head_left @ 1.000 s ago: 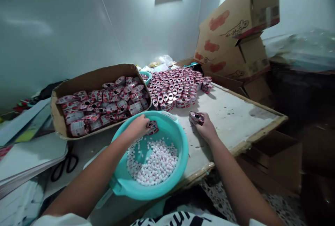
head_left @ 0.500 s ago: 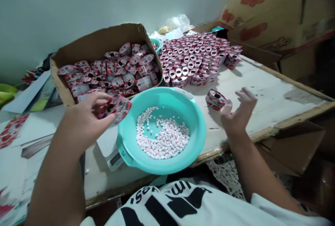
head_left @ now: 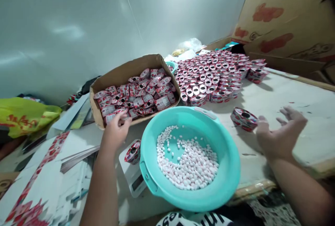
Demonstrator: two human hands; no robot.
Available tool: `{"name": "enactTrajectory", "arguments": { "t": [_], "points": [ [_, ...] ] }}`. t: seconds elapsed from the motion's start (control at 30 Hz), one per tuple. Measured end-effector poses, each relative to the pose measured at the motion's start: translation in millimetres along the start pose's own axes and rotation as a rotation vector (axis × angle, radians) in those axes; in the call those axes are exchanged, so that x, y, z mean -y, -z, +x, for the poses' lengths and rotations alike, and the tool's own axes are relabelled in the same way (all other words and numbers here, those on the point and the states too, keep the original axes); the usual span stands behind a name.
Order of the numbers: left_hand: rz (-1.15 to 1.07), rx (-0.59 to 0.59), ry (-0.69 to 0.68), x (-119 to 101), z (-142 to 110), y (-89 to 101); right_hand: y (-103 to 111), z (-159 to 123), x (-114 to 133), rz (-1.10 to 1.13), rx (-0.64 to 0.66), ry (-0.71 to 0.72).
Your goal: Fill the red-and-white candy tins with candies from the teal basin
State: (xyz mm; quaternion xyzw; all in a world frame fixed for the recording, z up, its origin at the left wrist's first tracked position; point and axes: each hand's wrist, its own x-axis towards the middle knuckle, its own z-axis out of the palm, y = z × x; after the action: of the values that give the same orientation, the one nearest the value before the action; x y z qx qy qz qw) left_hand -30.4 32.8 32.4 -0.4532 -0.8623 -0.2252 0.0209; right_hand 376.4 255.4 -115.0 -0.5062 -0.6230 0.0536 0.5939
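Note:
My left hand [head_left: 117, 131] is at the near edge of a cardboard box [head_left: 104, 79], its fingers loosely bent and apart, with nothing visible in them. Just below it, a small red-and-white printed carton [head_left: 132, 152] with a dark round hole rests on a white digital scale [head_left: 128, 173]. My right hand [head_left: 281, 133] is open, palm up, above the table. Beside its thumb stands another such carton [head_left: 243, 118]; whether they touch I cannot tell. Between the hands sits a turquoise basin [head_left: 230, 184] holding many small white-and-pink tablets [head_left: 193, 168].
Many more printed cartons [head_left: 141, 95] fill the cardboard box, and rows of them [head_left: 209, 74] are stacked behind the basin. Flat printed sheets [head_left: 42, 163] and a yellow bag [head_left: 26, 114] lie at left. Large cardboard [head_left: 288, 20] stands at the back right.
My left hand has let go of the carton, which now lies on the scale, and has moved up to the box. My right hand stays open near the other carton. The view has shifted.

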Motion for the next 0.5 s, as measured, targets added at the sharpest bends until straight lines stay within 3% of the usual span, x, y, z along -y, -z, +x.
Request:
{"name": "enactTrajectory", "arguments": {
  "t": [0.07, 0.13, 0.23, 0.3, 0.37, 0.43, 0.5],
  "points": [
    [0.192, 0.027, -0.124, -20, 43, -8.4, 5, 13, 21, -0.025, -0.077, 0.138],
    [0.325, 0.264, -0.246, -37, 79, -27.4, 11, 28, 54, -0.011, -0.009, 0.297],
    [0.406, 0.417, -0.275, -47, 105, -59.7, 16, 41, 109, 0.177, 0.531, 0.423],
    [0.452, 0.434, -0.268, -46, 107, -73.2, 16, 35, 135, 0.135, 0.967, 0.483],
    [0.469, 0.422, -0.274, -44, 102, -76.4, 12, 20, 148, 0.007, 1.309, 0.548],
    [0.460, 0.390, -0.274, -44, 95, -69.3, 4, 2, 149, -0.154, 1.493, 0.573],
    [0.437, 0.334, -0.260, -48, 83, -54.5, -7, -14, 146, -0.263, 1.554, 0.559]
  ]
}}
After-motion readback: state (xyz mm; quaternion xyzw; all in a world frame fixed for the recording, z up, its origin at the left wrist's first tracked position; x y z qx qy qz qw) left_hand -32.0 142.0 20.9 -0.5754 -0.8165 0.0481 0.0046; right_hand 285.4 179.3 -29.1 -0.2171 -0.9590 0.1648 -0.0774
